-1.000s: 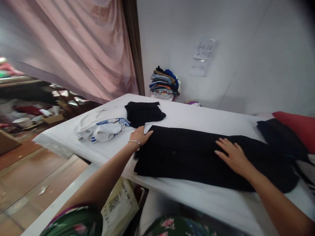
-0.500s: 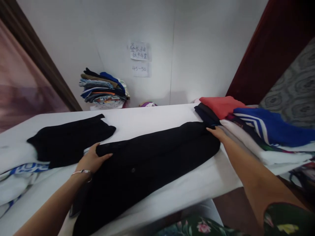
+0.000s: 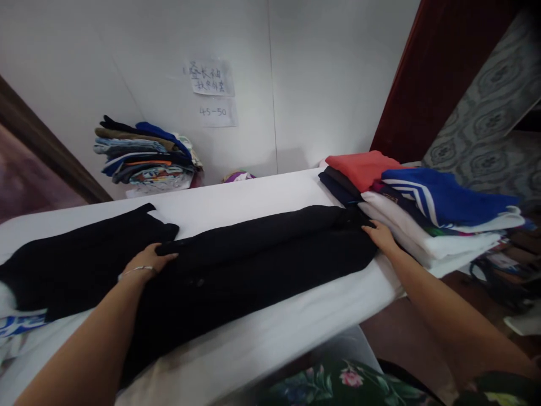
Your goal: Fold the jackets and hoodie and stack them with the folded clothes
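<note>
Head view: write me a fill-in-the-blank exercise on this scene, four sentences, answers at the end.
1. The left hand and right hand both touch a ____ garment.
2. A bracelet is around the ____ wrist.
3. The lower note on the wall reads ____.
4. The stripes on the blue cloth are ____.

Missing words: black; left; 45-50; white.

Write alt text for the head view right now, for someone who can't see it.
A person's left hand and right hand touch opposite ends of a long black garment on a white table. Folded clothes are piled at right, another black garment lies at left, and handwritten papers hang behind.
</note>
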### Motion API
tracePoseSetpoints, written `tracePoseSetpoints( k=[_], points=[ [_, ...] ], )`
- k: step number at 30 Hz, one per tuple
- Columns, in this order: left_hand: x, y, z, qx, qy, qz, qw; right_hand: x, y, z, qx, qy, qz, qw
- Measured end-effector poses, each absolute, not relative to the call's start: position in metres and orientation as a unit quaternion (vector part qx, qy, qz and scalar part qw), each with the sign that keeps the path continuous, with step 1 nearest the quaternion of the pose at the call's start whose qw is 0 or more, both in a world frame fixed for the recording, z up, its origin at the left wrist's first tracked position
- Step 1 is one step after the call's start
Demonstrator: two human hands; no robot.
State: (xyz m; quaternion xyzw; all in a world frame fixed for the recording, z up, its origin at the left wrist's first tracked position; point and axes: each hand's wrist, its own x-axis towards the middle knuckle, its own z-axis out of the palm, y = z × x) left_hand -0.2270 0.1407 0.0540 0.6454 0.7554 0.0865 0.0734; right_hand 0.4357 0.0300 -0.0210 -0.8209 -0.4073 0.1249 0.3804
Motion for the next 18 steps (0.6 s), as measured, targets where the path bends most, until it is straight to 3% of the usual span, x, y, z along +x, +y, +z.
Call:
tracePoseSetpoints(
  k=[4,9,12,15,18],
  points=[
    [-0.226,0.134,0.043,0.587,0.801,0.020,0.114,0.435,0.032,-0.024,-0.817,-0.413,0.115,0.386],
    [-0.201,0.099,0.055,0.676,0.731,0.077,-0.046,0.438,0.021,-0.026,-0.744,-0.429,0.129,0.496],
    [-0.170,0.071,0.052,0.760,0.629,0.155,-0.057,0.427,-0.001,-0.027,-0.719,-0.435,0.086,0.535],
    [-0.138,0.046,0.041,0.830,0.528,0.181,0.017,0.409,-0.023,-0.026,-0.681,-0.511,0.028,0.524],
    [-0.120,0.029,0.029,0.861,0.479,0.167,0.036,0.396,-0.033,-0.024,-0.640,-0.635,0.010,0.433]
  ],
)
